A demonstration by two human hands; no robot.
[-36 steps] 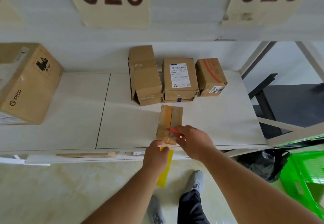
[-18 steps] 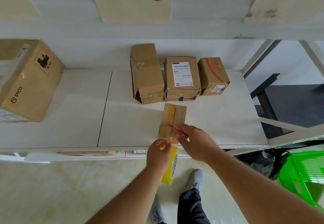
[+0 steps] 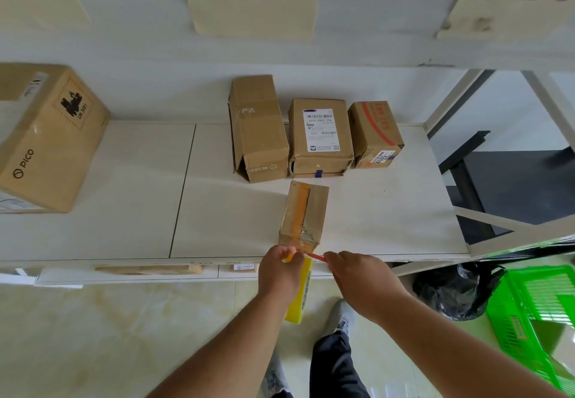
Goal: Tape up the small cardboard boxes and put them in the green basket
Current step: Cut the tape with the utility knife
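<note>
Boxes: four small; left hand (image 3: 281,276) grips tape roll (image 3: 300,298), right hand (image 3: 361,282) pinches red cutter (image 3: 317,257).

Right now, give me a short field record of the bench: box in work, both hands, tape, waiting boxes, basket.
box in work: small box at the shelf's front edge, yellow tape strip along its top
left hand: grips the yellow tape roll below the shelf edge
right hand: pinches a red cutter at the box's near end
waiting boxes: three boxes in a row behind it
basket: green basket on the floor, lower right
other: large box at far left
</note>
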